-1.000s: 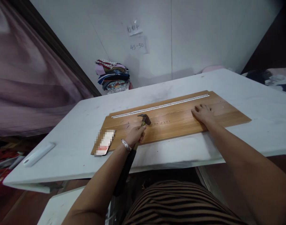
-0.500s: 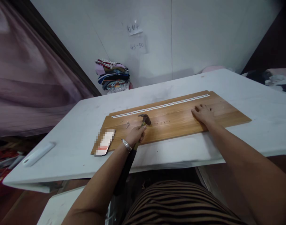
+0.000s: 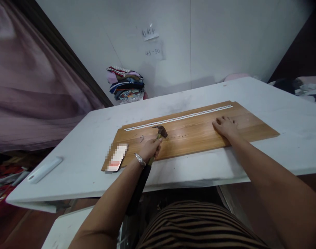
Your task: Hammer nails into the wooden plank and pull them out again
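The left hand [image 3: 150, 149] is wrapping around a dark metal claw hammer with a black grip [image 3: 161, 131], choked up close to the head. On a clock centred on the long brown wood-grain board [image 3: 199, 126], the hammer head is sitting around nine; can't tell if it's touching the wood. The board is lying flat on a white table [image 3: 81, 147]. The right hand [image 3: 225, 127] is resting on it near three, fingers a bit spread and curving, not holding anything I can see. A short row of tiny dark dots [image 3: 180, 136] is running beside the hammer head (nails or holes, too small to say).

What'd be bugging me: nothing but that hand is visibly pinning the board, so if it's pressing too lightly, a knock could skid the whole thing. Such a short hold on the hammer could also mean weak, glancing hits. The loose silvery nails [image 3: 141, 138] are lying further out at nine, probably ready to roll from any shaking. And the flat phone-like thing with the pixelated face [image 3: 118, 158], lying toward eight at the board's near edge, might slide off.
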The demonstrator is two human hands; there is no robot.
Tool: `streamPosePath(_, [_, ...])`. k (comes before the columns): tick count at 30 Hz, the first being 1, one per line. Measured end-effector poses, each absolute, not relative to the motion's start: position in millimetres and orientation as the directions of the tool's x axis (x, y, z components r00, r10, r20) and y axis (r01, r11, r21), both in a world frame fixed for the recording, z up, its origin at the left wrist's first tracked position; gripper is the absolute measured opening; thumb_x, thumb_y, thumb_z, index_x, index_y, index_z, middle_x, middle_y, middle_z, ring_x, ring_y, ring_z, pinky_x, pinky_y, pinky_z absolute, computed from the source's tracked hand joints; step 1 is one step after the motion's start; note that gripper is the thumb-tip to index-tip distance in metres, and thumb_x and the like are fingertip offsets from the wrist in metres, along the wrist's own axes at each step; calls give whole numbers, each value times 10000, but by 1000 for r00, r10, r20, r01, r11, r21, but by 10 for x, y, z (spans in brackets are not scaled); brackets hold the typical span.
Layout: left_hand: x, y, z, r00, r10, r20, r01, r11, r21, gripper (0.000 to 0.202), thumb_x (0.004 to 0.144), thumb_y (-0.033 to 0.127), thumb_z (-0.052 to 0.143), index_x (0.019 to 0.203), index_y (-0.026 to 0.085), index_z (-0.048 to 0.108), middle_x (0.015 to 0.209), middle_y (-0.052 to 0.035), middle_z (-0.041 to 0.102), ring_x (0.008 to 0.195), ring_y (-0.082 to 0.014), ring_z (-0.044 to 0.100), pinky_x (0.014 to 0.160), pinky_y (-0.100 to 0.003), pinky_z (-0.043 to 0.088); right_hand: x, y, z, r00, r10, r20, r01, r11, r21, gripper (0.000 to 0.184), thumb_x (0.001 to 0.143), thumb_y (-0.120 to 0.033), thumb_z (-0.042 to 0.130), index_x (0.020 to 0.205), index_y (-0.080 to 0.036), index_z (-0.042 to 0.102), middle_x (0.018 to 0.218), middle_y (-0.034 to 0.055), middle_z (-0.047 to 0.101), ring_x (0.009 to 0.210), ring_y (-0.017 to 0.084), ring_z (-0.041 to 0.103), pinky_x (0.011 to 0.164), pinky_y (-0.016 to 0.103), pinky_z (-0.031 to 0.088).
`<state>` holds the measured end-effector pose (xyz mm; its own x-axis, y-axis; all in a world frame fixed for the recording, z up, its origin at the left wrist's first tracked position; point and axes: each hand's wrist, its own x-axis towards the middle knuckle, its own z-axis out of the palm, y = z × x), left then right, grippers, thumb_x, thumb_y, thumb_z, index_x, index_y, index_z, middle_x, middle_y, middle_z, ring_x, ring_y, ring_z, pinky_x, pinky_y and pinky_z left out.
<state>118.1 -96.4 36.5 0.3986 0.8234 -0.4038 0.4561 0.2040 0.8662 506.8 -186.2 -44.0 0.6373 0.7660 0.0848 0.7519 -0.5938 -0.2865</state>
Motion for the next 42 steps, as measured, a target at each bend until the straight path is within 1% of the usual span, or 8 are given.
streamPosePath(6, [1174,-951,322,386,820,-422,473,217,854,271,982,432,634,900,181,573,541,80,514,330,-60,402,376,-187,356,5077,-1857,-453,635,766,100,756,-589,-285,517,1010,-498,355,1235,-217,727,1401,180,629,1351,354,496,1121,570,351])
streamPosePath(11, [1174,-934,275,401,818,-412,461,209,863,302,964,457,665,890,180,570,521,84,503,330,-62,404,361,-181,322,5061,-1867,-454,644,758,104,748,-595,-294,542,1012,-515,348,1264,-204,713,1438,182,605,1368,346,490,1131,553,346])
streamPosePath(16, [1178,-962,337,380,825,-418,473,216,854,279,991,410,628,843,187,550,525,78,504,336,-60,409,364,-180,338,5039,-1878,-415,641,762,90,749,-595,-292,534,1013,-499,345,1253,-202,718,1419,183,612,1358,346,495,1129,551,352])
streamPosePath(22, [1162,-965,400,402,822,-404,463,198,864,307,975,468,642,885,182,577,508,83,488,338,-68,410,353,-175,319,5037,-1872,-400,642,763,83,748,-598,-287,534,1013,-495,344,1269,-209,716,1416,181,610,1349,351,493,1123,558,355])
streamPosePath(25, [1166,-963,397,395,823,-408,472,199,859,292,987,448,626,876,183,571,508,79,490,347,-72,422,354,-172,312,5043,-1871,-404,635,769,80,752,-590,-294,526,1009,-494,354,1269,-217,717,1411,182,617,1344,362,493,1120,576,352])
streamPosePath(29, [1180,-974,364,382,822,-423,481,214,850,277,985,416,631,846,191,547,537,77,510,340,-60,408,364,-178,342,5049,-1870,-412,636,767,85,750,-589,-299,525,1009,-504,350,1249,-215,717,1418,186,613,1355,362,488,1122,574,350])
streamPosePath(33, [1188,-975,325,388,816,-429,480,219,850,277,980,424,643,863,190,550,540,79,506,348,-61,412,365,-175,341,5045,-1870,-416,638,765,90,751,-592,-293,516,1013,-502,346,1241,-228,720,1412,169,617,1359,348,486,1122,555,350])
streamPosePath(42, [1148,-937,285,407,818,-406,470,194,861,335,971,479,643,838,196,522,537,79,507,341,-58,413,363,-175,342,5039,-1872,-410,634,768,96,757,-590,-281,518,1013,-494,341,1210,-199,718,1412,186,611,1342,343,504,1111,545,363])
